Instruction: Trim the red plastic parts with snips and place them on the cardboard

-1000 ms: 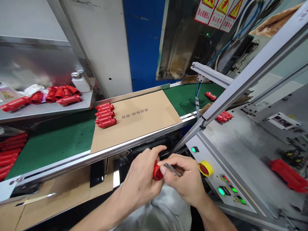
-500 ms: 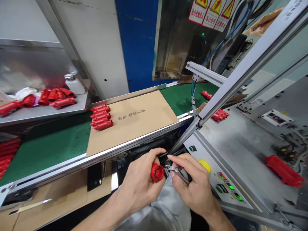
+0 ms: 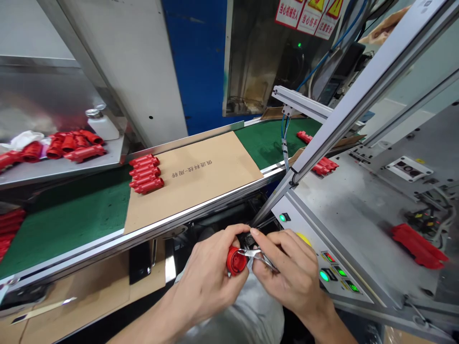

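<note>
My left hand (image 3: 211, 267) is wrapped round a red plastic tubular part (image 3: 235, 263), its round open end turned up toward me. In my right hand (image 3: 290, 267) is a pair of metal nippers (image 3: 263, 258), gripped by the handles. The jaws of the nippers touch or overlap the rim of the red part's opening. The rest of the red part is hidden in my left palm. Both hands are close together in front of my lap, below the conveyor edge.
Several red parts (image 3: 145, 173) lie in a row on a cardboard sheet (image 3: 201, 177) over the green conveyor (image 3: 75, 210). More red parts (image 3: 84, 152) sit on the metal shelf at left. A slanted aluminium post (image 3: 333, 114) and a button panel (image 3: 322, 260) stand close on the right.
The nippers have moved left, from beside the red part onto its rim. Two panel buttons now glow green. The whole view has shifted slightly.
</note>
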Tool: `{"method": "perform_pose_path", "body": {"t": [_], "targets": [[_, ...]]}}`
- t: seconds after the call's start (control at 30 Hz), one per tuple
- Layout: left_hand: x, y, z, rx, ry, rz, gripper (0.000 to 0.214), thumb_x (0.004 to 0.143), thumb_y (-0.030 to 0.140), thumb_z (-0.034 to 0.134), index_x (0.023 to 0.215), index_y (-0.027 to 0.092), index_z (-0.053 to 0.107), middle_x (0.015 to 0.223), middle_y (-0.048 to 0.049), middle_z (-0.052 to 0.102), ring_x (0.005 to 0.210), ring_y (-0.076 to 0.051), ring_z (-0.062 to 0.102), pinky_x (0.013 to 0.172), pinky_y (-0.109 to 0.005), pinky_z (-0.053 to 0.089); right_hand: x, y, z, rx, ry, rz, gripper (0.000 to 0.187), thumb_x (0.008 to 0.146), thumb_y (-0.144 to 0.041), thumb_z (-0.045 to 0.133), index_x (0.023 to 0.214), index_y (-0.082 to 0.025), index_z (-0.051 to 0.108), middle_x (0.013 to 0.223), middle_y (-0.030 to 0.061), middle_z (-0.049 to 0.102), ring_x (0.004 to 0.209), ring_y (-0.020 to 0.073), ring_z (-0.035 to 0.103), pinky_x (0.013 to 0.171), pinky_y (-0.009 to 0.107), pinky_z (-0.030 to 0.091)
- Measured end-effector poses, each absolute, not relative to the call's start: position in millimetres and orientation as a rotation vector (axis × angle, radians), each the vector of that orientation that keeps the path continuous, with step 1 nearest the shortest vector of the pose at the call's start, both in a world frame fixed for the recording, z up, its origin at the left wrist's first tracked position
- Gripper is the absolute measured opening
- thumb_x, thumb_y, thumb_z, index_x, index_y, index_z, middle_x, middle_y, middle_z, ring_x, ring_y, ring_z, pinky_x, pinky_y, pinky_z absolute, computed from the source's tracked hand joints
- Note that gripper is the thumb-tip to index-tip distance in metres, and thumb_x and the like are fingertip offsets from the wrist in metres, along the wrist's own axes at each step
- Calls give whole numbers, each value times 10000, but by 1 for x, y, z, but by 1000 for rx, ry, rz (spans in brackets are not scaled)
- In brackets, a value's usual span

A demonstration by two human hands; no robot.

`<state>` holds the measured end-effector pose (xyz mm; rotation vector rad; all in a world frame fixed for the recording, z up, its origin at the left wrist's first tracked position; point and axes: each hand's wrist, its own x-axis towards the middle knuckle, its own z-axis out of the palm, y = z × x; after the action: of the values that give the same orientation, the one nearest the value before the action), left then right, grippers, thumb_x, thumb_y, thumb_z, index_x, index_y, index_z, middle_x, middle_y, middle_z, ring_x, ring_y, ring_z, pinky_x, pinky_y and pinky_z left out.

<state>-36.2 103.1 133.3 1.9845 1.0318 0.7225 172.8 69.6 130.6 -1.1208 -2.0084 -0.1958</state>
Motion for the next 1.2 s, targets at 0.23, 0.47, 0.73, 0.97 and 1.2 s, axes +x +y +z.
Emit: {"method": "perform_pose_path", "body": {"t": [0.23,0.47,0.73,0.97,1.2], "targets": [[-36,102,136,1991,1023,716,593,834,115,617,1392,310,566,880,45,649,733,-184,607,709,-322,456,177,72,133,-1104,-2052,-242,511,885,-28,713,1381,-148,706,859,53,710,766,197,590,676,354,466],[-36,102,135,2006,994,742,632,823,100,610,1425,286,565,899,24,674,769,-196,650,727,-327,498,180,75,124,-1087,-2089,-254,464,941,-107,692,1398,-188,685,810,20,734,689,168,623,644,335,474],[-39,104,129,2018,1001,722,612,844,109,621,1425,300,595,927,20,708,822,-203,698,796,-345,543,183,75,131,-1181,-1605,414,244,1000,-137,661,1108,-263,840,746,-22,685,566,107,575,495,242,435],[-41,106,127,2034,1001,744,553,870,125,620,1395,297,654,993,-8,771,858,-217,736,801,-355,561,191,60,141,-1269,-1873,97,559,956,-72,654,1495,-217,675,1070,83,708,961,217,676,828,383,581],[-38,105,135,2021,1011,687,417,863,130,622,1220,294,764,921,28,824,695,-173,711,683,-292,531,176,52,144,-1299,-2041,-260,560,920,-57,703,1474,-138,674,1022,115,705,952,273,620,832,472,563]]}}
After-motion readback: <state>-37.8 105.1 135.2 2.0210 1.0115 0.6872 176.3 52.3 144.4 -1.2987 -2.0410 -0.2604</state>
